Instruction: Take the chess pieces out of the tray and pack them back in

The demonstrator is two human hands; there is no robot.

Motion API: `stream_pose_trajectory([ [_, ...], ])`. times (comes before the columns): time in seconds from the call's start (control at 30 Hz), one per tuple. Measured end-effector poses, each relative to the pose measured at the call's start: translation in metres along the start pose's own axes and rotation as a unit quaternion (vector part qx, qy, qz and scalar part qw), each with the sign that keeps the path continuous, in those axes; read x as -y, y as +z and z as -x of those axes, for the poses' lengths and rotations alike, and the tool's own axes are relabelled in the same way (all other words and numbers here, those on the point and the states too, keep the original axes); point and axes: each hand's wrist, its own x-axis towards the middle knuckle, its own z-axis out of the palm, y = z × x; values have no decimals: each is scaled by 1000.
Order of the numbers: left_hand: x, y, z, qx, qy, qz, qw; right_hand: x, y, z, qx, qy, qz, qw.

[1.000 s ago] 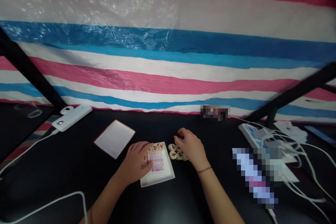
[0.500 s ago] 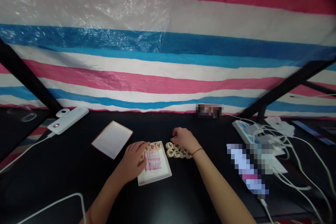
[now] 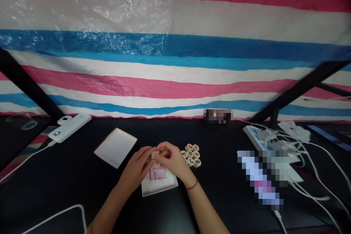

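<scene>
A shallow white box [image 3: 159, 192] lies on the black table, with a pink-lined grid sheet [image 3: 158, 172] inside. My left hand [image 3: 138, 165] curves over its far left corner, fingers bent around Chinese chess pieces there. Meeting it from the right, my right hand [image 3: 174, 159] pinches a pale round Chinese chess piece [image 3: 155, 154] above the box's far side. Fingertips of both hands come together at this piece and hide most of the pieces beneath. Just right of the box, several more Chinese chess pieces [image 3: 190, 154] form a cluster, with red and black characters facing up.
An upturned box lid [image 3: 115, 148] lies to the left. Farther left are a white power bank [image 3: 70, 128] and its cable. On the right stand a power strip [image 3: 253, 137] with tangled white cables and a blurred phone [image 3: 259, 179]. A striped tarp [image 3: 175, 80] hangs behind.
My right hand has moved left from the cluster of Chinese chess pieces to the box, beside my left hand. More of the cluster, including red-marked pieces, now shows.
</scene>
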Motion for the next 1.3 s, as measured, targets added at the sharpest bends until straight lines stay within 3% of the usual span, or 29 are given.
stream_pose_trajectory([
  [0.17, -6, -4, 0, -19, 12, 8, 1000, -3, -5, 0, -2, 2, -46, 999],
  [0.37, -5, -10, 1, -54, -2, 7, 999, -10, -18, -1, -87, -39, -39, 995],
  [0.53, -2, -11, 1, 5, 53, -34, 998, -10, -22, 1, -119, -48, -26, 991],
  [0.67, -5, -8, 0, 69, 76, -104, 989, -9, -19, 4, -108, -53, -3, 993],
  [0.8, -6, -8, 0, 91, 67, -158, 981, -9, -17, 7, -87, -44, 37, 994],
  [1.0, -4, -7, 2, 51, 52, -149, 986, -4, -15, 11, -41, -93, 149, 984],
  [1.3, 5, -3, 3, 39, 64, -131, 989, -1, -11, 16, 54, -147, 207, 966],
])
